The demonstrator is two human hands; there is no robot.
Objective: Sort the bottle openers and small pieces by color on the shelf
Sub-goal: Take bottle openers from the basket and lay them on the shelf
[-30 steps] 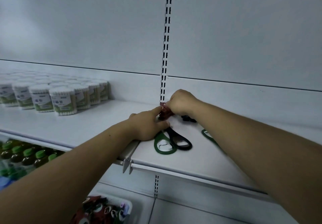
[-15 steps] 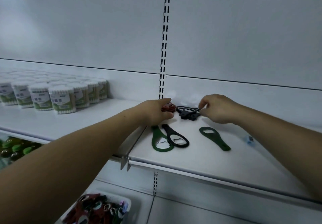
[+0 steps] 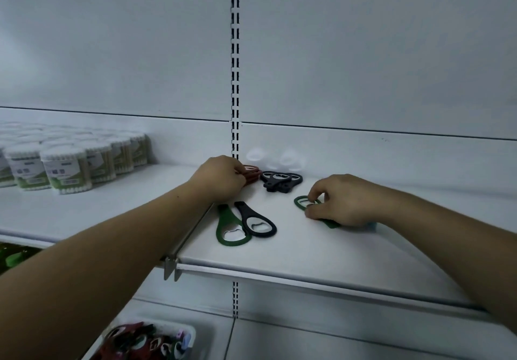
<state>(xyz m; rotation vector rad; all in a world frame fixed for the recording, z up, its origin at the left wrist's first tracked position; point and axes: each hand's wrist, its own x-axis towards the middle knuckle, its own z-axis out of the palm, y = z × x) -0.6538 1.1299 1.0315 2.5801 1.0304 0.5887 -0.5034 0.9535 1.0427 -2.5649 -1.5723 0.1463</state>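
**Head view: colour sorting on a white shelf (image 3: pixel 307 253), task partly done.** The hands are held apart. The left hand (image 3: pixel 221 177) is set at the back of the shelf, its fingers curled over the red stack (image 3: pixel 253 175). The right hand (image 3: pixel 344 200) is lowered further right, where the ring end of a green opener (image 3: pixel 296 201) is pinched between thumb and fingertips. Most of the handle is hidden beneath the palm.

The step in hand is judged to be the lifting of this green opener so that a green group may be formed. As the piece lies flat on the shelf, one edge is best tipped up by the pinch before it is raised. It should then be carried clear of the black pile (image 3: pixel 281 182), which lies just beside the red stack, and laid by the second green opener (image 3: pixel 225 217) near the front edge. That piece is overlapped at its ring end by a loose black opener (image 3: pixel 243 211), so the pair should be parted and the black one sent to its pile. The red stack is meanwhile best steadied, not shifted.

**Counts.**
- Green openers: two.
- Loose black opener: one.
- Black pile: several overlapped, number not to be told.
- Red stack: at least two, partly covered.
- Pale pieces (image 3: pixel 289 159) at the back wall: two, it seems.
- One tray (image 3: pixel 179 327) of mixed pieces is seen below.
- Many cotton-swab tubs (image 3: pixel 65 169) are ranked at the left.
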